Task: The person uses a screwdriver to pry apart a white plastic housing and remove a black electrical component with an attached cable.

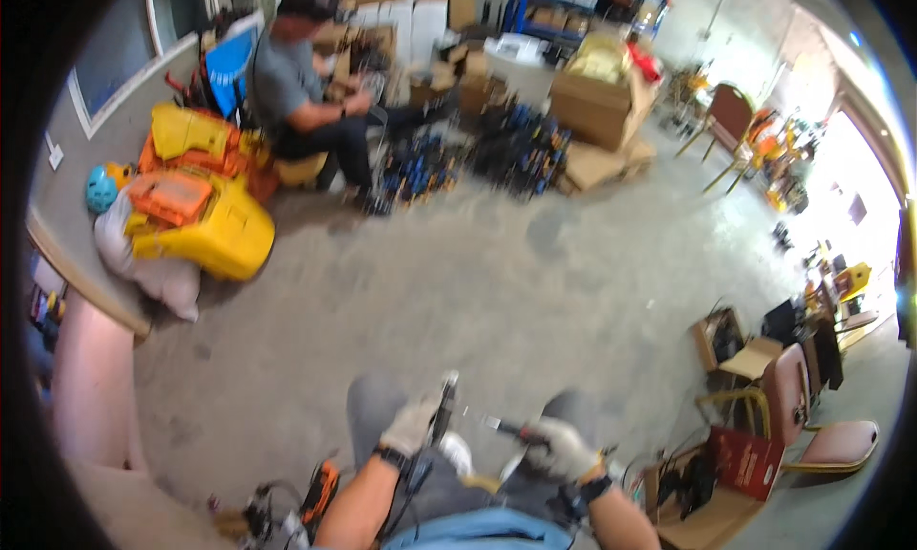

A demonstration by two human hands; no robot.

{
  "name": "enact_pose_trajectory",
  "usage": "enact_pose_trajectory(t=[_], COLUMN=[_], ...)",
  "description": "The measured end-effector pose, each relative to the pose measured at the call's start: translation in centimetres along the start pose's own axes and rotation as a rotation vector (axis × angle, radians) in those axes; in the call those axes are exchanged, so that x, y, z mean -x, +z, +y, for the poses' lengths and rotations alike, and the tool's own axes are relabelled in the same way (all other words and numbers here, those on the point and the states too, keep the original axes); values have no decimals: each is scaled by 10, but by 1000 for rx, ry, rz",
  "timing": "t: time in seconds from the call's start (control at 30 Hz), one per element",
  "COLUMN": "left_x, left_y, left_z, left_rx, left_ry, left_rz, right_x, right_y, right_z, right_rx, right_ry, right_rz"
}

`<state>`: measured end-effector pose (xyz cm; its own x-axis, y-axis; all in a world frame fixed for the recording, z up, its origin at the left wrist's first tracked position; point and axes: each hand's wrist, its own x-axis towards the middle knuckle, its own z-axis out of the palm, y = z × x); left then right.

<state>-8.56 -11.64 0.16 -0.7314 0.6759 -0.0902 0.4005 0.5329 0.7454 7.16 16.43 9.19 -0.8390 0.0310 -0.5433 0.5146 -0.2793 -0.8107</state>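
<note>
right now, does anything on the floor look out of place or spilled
Blue-and-black items lie heaped loosely on the floor near the seated person, which looks untidy; the blur hides any damage.

A grey concrete floor (430,292) stretches between a white-framed glass window (113,63), left, and a bright daylit opening (855,201), right.

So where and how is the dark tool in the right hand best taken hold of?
Probably by the dark body of the tool, coming from the right, as the right hand does: its narrow pale tip points left, toward the left hand, so the right side keeps fingers off the tip.
</note>
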Motion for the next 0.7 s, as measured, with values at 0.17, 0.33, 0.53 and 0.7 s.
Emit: enact_pose_trajectory(t=[0.17,0.33,0.53,0.7], left_x=[-4,-17,-17,-15], left_y=[13,18,24,17], left_z=[-10,-14,-22,0], left_rx=[1131,1127,1128,1132], left_ry=[-445,-469,-472,-476], left_rz=[-23,-13,-10,82], right_x=[-17,-17,-8,-13], right_y=[-14,-21,-3,-3], right_z=[13,7,-18,-13], right_rx=[-424,-378,99,-17], right_ry=[418,384,101,16], right_rz=[-38,-145,21,109])
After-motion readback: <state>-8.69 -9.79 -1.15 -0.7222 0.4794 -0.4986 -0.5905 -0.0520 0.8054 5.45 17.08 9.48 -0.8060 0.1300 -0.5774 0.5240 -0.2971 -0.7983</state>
